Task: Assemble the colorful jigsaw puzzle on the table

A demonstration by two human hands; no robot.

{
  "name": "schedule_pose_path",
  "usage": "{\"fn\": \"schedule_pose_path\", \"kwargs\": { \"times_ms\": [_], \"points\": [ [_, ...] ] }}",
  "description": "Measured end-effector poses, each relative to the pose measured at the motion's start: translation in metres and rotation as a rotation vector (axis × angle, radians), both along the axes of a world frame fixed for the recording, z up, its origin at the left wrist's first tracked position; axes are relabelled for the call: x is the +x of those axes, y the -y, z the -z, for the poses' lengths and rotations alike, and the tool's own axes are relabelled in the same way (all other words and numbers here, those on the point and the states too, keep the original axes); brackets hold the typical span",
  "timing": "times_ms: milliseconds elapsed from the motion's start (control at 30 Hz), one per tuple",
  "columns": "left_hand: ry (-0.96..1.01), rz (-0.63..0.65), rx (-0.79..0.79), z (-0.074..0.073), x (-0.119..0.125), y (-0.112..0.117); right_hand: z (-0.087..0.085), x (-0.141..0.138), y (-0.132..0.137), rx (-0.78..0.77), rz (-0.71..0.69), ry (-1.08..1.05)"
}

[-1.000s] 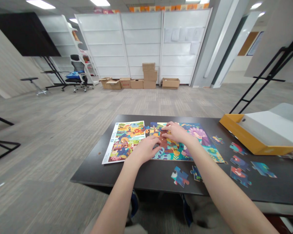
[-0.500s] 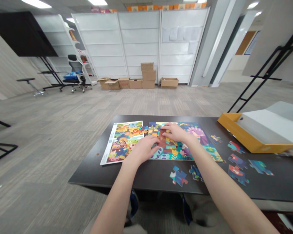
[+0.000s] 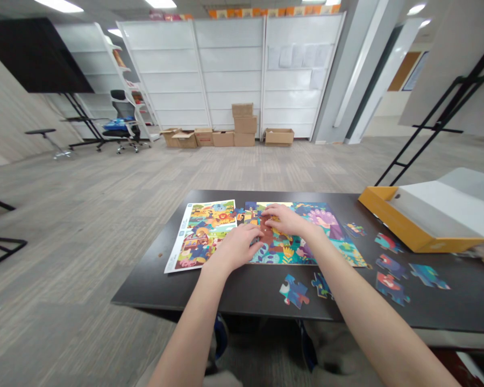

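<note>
A partly joined, colourful jigsaw puzzle (image 3: 310, 244) lies flat on the dark table. My left hand (image 3: 240, 244) rests at its left edge, fingers bent and thumb apart from them. Over the brown part of the puzzle, my right hand (image 3: 284, 217) lies with its fingers spread and their tips on the pieces. Whether a loose piece sits beneath either hand I cannot tell. Left of the puzzle, partly behind my left hand, is a printed picture sheet (image 3: 201, 231). Near the front edge lie a loose puzzle piece (image 3: 294, 291) and a second piece (image 3: 320, 285), partly covered by my right forearm.
Several loose pieces, among them a red and blue piece (image 3: 392, 287) and a teal piece (image 3: 429, 275), lie on the table's right side. Behind them stands an open yellow box (image 3: 431, 244). The dark tabletop (image 3: 153, 282) ends at a front edge close to my legs.
My right hand has shifted slightly left across the puzzle, its fingers still spread on the brown area. My left hand stays nearly in place.
</note>
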State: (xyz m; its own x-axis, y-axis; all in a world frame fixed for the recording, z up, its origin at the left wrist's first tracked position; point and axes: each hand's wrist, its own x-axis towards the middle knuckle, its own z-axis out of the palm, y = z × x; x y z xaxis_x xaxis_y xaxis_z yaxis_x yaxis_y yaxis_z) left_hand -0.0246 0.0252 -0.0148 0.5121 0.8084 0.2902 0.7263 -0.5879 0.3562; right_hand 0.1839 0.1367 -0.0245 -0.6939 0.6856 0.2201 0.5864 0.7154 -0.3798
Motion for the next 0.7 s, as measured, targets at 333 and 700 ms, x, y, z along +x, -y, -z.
{"fn": "schedule_pose_path", "kwargs": {
  "times_ms": [333,700],
  "points": [
    [-0.059,-0.038,0.003,-0.002,0.003,0.004,0.006,0.0,-0.002,0.065,0.074,0.022],
    [-0.191,-0.11,-0.017,-0.001,0.012,0.003,0.004,-0.001,0.0,0.093,0.138,0.095]
  ]
}}
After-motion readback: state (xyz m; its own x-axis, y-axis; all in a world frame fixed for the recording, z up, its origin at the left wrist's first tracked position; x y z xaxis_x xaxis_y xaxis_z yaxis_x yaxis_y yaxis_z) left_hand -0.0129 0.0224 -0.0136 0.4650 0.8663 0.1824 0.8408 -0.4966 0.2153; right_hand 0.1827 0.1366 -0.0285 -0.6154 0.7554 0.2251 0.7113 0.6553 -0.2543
